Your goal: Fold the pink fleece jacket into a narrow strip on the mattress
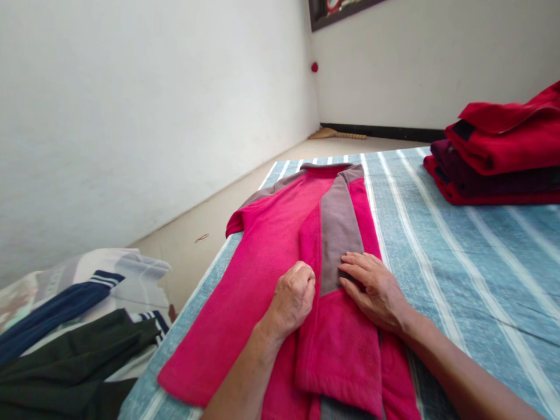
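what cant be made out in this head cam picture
All in the head view:
Left hand: curled fingertips hidden by the hand itself, so its grip is unclear.
Pink garment: part of the lower hem is cut off by the bottom edge.
Folded stack: far side cut off by the right edge.
Dark frame: upper part cut off by the top edge.
Red thing on the wall: too small.

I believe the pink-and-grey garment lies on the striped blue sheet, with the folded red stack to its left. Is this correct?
Not quite: the folded red stack is to the right of the pink-and-grey garment, as the head view shows. The garment does lie on the striped blue sheet.
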`<state>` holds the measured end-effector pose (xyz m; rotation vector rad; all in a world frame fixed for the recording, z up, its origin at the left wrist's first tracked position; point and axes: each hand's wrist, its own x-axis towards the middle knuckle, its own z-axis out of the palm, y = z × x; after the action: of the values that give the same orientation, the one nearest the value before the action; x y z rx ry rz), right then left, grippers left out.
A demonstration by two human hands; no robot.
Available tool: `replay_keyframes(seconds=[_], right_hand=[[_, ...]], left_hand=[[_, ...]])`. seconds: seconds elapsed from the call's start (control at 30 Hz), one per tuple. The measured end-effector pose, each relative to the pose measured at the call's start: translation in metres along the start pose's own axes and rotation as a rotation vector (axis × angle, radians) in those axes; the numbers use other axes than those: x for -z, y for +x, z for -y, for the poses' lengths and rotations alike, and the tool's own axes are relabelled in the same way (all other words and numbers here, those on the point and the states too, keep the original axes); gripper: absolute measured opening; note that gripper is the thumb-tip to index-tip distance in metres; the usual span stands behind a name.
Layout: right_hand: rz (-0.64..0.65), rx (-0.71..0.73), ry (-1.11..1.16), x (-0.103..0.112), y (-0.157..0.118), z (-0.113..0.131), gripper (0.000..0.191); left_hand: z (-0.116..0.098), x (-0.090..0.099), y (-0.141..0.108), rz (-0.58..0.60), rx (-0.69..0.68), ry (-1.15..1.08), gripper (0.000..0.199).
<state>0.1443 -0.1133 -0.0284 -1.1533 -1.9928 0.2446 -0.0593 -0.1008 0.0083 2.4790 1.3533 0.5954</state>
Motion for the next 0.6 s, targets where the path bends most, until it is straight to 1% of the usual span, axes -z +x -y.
replay_keyframes(seconds=[0.1, 0.17, 0.37, 0.6], right_hand=[[0.007, 0.003, -0.001, 0.001, 0.001, 0.001, 0.017], [0.011, 0.005, -0.002, 0.001, 0.001, 0.000, 0.017], [0.008, 0.012, -0.013, -0.001, 0.000, -0.002, 0.018], [0.017, 0.003, -0.018, -0.001, -0.001, -0.002, 0.019]], left_hand=[[0.001, 0.002, 0.000, 0.007, -0.005, -0.066, 0.021], [0.000, 0.002, 0.000, 0.025, -0.019, -0.048, 0.021], [-0.007, -0.001, -0.001, 0.107, -0.055, 0.235, 0.023], [-0.015, -0.004, 0.003, 0.140, -0.071, 0.322, 0.022]])
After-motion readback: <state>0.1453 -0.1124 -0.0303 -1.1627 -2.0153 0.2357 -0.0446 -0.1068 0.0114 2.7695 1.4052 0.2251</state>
